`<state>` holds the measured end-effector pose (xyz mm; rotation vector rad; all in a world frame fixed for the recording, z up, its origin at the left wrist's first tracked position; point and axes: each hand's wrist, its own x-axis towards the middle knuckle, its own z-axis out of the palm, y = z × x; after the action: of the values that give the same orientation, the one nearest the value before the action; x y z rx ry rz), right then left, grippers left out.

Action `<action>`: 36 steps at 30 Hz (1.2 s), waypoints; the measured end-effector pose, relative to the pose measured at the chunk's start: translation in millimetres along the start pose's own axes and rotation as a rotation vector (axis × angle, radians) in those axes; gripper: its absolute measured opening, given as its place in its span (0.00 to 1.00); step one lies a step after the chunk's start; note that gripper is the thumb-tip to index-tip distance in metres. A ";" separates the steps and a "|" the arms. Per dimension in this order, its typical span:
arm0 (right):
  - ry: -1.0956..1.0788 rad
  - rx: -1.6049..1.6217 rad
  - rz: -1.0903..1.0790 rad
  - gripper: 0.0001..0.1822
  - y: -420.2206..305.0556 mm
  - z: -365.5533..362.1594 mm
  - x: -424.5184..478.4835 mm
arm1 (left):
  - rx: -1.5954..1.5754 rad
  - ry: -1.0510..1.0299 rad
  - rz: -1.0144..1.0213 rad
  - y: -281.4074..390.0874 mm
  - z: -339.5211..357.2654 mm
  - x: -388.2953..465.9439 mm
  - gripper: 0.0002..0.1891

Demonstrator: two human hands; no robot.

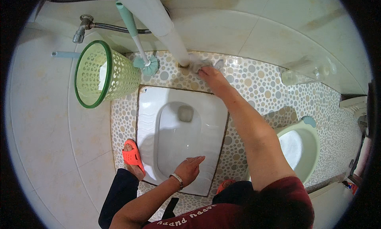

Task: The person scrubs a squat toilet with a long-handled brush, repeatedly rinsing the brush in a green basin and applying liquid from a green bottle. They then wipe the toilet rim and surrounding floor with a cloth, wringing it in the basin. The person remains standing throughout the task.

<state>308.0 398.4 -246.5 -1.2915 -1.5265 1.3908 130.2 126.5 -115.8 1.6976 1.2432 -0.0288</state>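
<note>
Reaching forward, my right hand (210, 77) presses a bunched grey cloth (202, 64) against the pebble-patterned floor tiles, just right of the foot of a white pipe (166, 29). The cloth looks slightly blurred. My left hand (189, 171), with a bracelet at its wrist, hangs over the near part of the white squat toilet (211, 125) and holds nothing; its fingers are extended. A toilet brush (146, 65) with a green handle stands head down on the floor, left of the pipe.
A green perforated basket (125, 75) with something white inside is at the left, beneath a metal valve (86, 22). At the right are a pale green basin (312, 148) with white contents and a clear container (300, 75) by the wall. An orange slipper (132, 154) is left of the toilet.
</note>
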 end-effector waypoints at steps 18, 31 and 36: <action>-0.734 -1.277 0.175 0.10 25.7 -77.4 -154.3 | 0.046 -0.009 -0.156 31.6 -6.4 -49.4 0.22; -0.670 -1.228 0.327 0.11 1.6 -77.1 -164.9 | 0.072 0.216 0.000 6.0 -35.1 -62.6 0.20; -1.009 -1.373 0.119 0.10 3.1 -52.2 -215.0 | 0.029 0.195 -0.290 -50.0 -66.1 -73.1 0.20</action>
<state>414.8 207.6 -212.6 -1.3730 -3.5024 0.9819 26.5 120.6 -78.0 1.5598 1.6354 -0.0567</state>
